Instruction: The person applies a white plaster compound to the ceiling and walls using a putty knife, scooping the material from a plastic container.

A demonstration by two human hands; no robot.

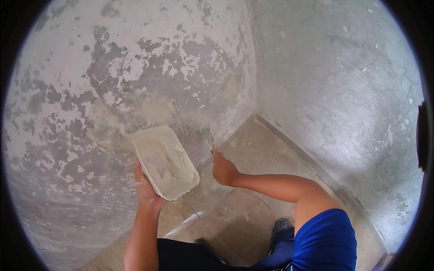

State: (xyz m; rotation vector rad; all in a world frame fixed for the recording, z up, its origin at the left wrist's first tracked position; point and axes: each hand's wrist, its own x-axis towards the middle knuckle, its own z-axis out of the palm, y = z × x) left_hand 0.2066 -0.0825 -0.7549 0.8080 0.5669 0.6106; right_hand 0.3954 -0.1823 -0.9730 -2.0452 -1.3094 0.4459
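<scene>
My left hand (147,189) is closed on the left edge of an off-white rectangular plastic tub (184,156), tilted so that I see into it. Pale wet filler coats the tub's inside and lower rim. To the right of the tub, my right hand (224,169) is closed round a putty knife (210,142); its handle is hidden in the fist. The blade shows narrow and smeared, close to the left wall (68,149), though I cannot tell whether it touches. Fresh beige filler (156,106) lies in patches on this wall behind the tub.
Flaking white paint over grey plaster covers the left wall. A greyish-green wall (334,81) meets it in a corner, with a skirting strip (312,169) along its foot. Dusty beige tiles (239,212) make up the floor, where my dark shoes (281,226) stand.
</scene>
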